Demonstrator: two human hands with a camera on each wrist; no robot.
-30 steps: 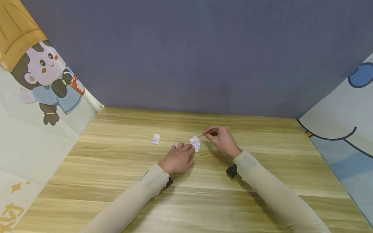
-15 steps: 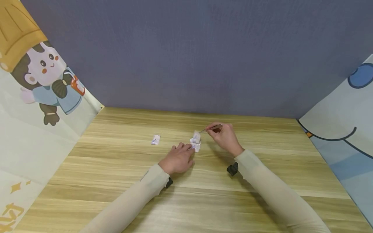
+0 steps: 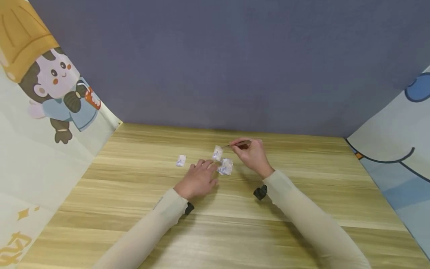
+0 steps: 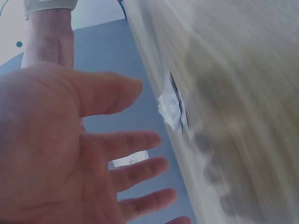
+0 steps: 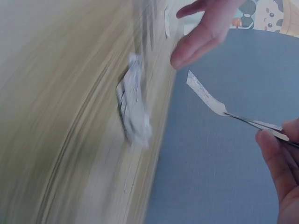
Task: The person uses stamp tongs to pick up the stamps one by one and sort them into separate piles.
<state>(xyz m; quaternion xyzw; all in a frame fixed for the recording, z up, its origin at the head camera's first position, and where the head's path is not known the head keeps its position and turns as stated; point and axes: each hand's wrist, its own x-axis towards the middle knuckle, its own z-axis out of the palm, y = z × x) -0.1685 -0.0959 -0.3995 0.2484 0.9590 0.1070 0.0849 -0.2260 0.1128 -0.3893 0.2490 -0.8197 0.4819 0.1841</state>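
Note:
My right hand [image 3: 252, 155] pinches a pair of metal tweezers [image 5: 250, 122] between thumb and fingers. Their tips hold one small white sachet [image 5: 205, 95] with blue print by its end, raised over the tabletop. Just below it lies a loose pile of similar sachets [image 3: 226, 167], seen side-on in the right wrist view. My left hand [image 3: 198, 179] hovers beside the pile's left side, palm down with fingers spread and nothing in them; the left wrist view shows its fingertips [image 4: 161, 163] off the wood. Farther left, another sachet [image 3: 181, 160] lies flat by itself.
The wood-grain table [image 3: 134, 209] ends at a dark blue-grey panel [image 3: 221, 67] behind. Printed cartoon sheets stand along the left side [image 3: 30, 157] and right side [image 3: 396, 149]. Each wrist carries a black device [image 3: 260, 192] below the sleeve.
The tweezers have lifted the top sachet off the pile and carried it leftward. My left hand has come up off the pile and shifted slightly left. The head view has turned a little.

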